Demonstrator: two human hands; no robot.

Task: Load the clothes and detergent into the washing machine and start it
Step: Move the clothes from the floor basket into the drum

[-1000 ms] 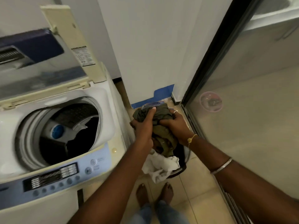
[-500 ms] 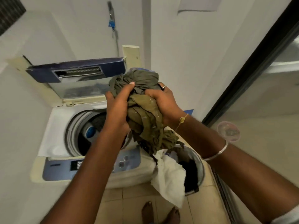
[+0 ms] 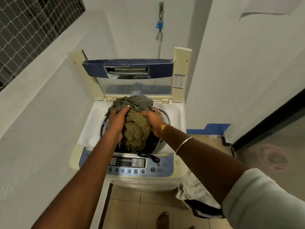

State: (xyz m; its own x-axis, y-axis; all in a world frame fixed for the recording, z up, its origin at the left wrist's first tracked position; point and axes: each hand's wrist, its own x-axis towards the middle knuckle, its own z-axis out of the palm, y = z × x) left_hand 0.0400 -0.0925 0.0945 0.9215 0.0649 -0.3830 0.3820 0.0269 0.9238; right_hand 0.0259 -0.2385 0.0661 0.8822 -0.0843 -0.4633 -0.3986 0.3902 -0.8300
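Head view: looks down along both arms at the washing machine [image 3: 89,134], the landmark for every place below.
Lid [image 3: 132,75]: tipped up at the back of the washing machine, which leaves the drum mouth [image 3: 155,143] free for loading.
Bundle of clothes [image 3: 137,119]: olive-green, held directly above the drum mouth with its lower end hanging into the opening. I judge it is bunched tight so nothing catches on the rim.
Left hand [image 3: 118,123]: on the bundle's left side, fingers curled into the cloth and gripping it.
Right hand [image 3: 154,122]: on the bundle's right side, fingers wrapped round the cloth and gripping it. Two hands suit a bulky, floppy load.
Control panel [image 3: 128,162]: along the front edge of the washing machine, with neither hand on it.
Cord [image 3: 151,157]: a dark string trails from the load over the front rim onto the control panel — it will likely need tucking in.
Basket [image 3: 203,208]: on the floor by the front right corner of the washing machine, with a pale cloth [image 3: 191,187] draped over its edge. It is kept close for short lifts.
Detergent: not visible anywhere.
Stage: loading is under way — detergent and start are not yet done, by my reading.
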